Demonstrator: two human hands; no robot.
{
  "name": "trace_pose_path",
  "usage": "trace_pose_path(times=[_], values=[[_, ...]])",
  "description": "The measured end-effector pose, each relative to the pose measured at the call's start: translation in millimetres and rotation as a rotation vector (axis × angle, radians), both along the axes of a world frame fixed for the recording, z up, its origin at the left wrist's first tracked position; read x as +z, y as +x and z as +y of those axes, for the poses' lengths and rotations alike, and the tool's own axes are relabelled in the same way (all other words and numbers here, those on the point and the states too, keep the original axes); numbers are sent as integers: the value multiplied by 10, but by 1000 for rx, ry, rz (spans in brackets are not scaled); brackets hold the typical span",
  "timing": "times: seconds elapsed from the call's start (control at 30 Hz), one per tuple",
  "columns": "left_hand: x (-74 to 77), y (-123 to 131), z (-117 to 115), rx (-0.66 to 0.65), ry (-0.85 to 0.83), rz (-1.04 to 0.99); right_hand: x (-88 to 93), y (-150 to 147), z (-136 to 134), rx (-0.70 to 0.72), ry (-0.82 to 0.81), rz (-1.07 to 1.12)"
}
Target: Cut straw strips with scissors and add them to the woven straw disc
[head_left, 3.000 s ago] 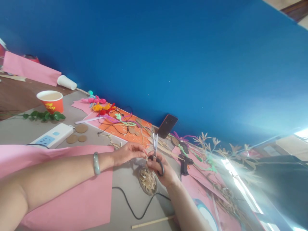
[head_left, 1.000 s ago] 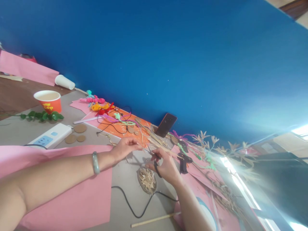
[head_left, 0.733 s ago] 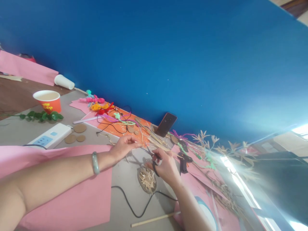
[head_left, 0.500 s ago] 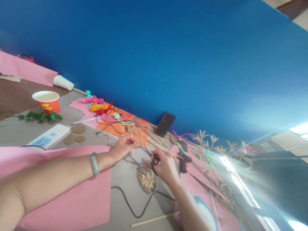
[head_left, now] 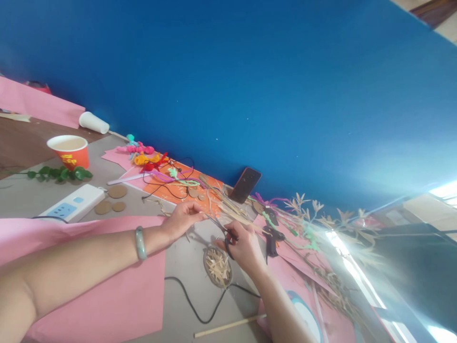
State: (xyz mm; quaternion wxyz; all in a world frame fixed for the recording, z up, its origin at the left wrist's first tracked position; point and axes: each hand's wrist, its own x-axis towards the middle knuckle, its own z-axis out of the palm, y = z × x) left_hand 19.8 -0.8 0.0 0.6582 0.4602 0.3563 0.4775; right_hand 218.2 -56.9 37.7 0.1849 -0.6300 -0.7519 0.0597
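My right hand [head_left: 246, 245] is closed round the black handles of a pair of scissors [head_left: 221, 226]. The blades point up and left, their tips close to the fingertips of my left hand [head_left: 185, 219]. Thumb and forefinger of that left hand are pinched together; whatever sits between them is too small to make out. Just below the scissors, a small oval dish [head_left: 217, 267] holds pale dry clippings. A green bangle [head_left: 140, 243] circles my left wrist.
Pink paper [head_left: 117, 286] lies under my left arm. A black glue gun [head_left: 273, 240] rests right of my right hand, and a phone [head_left: 245, 185] leans on the blue wall. Dry stalks [head_left: 232, 209], a power strip [head_left: 73, 202], a red paper cup [head_left: 69, 151] and a black cable [head_left: 194, 309] surround the hands.
The scissor blades look a little further apart at the left fingertips. Both hands have stayed almost where they were.
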Motion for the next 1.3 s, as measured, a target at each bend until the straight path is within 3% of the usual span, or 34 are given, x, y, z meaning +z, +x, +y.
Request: trace_pose_path(times=[0.47,1.3], values=[[-71,5,24,-8,44,-5,-38,28,20,-15,-14,-4],[49,-11,-21,-20,58,13,-12,82,43,-19,-81,30]])
